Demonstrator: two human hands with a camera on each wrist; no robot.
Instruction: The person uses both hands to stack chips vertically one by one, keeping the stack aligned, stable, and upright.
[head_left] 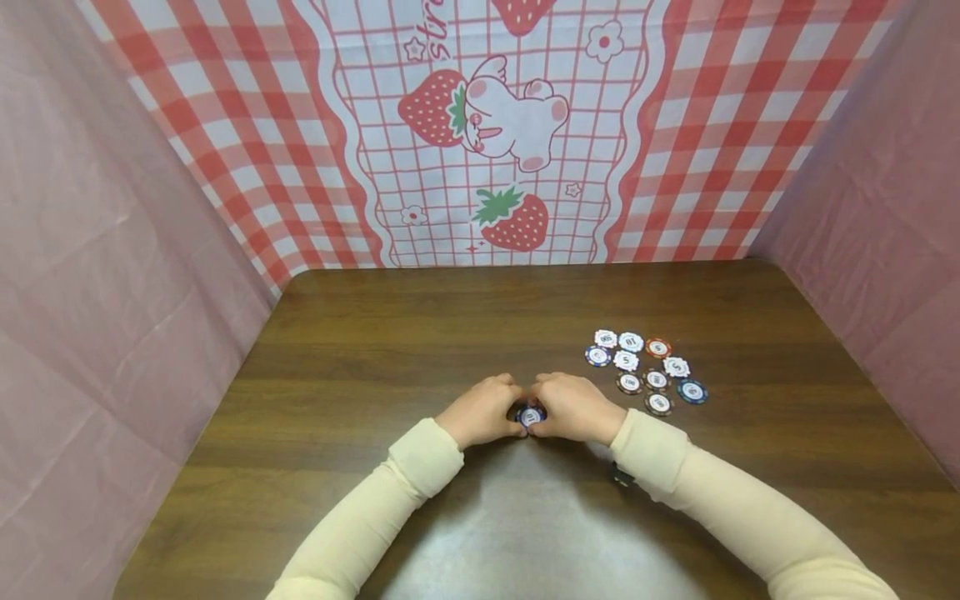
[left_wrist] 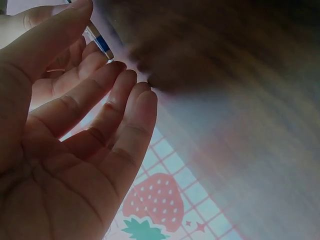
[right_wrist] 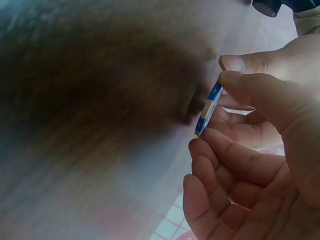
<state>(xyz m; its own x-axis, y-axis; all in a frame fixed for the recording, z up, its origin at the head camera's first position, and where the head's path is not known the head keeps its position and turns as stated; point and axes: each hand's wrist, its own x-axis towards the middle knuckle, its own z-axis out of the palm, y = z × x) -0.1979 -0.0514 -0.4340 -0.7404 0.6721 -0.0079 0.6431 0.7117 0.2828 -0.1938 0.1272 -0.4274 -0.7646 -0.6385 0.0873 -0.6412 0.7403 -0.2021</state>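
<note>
A blue-and-white poker chip marked 10 lies between my two hands, near the middle of the table. My right hand pinches it by the rim between thumb and a curved forefinger; in the right wrist view the chip appears edge-on. From the other side, my left hand has its thumb and forefinger curved at the same chip's rim. The left wrist view shows part of that chip, its top end hidden behind the left thumb. The other fingers of both hands are loosely bent.
To the right lies a loose group of several poker chips, including a red chip, a white chip, a brown-edged chip and a teal chip. A checked strawberry cloth hangs behind the wooden table; pink curtains flank it.
</note>
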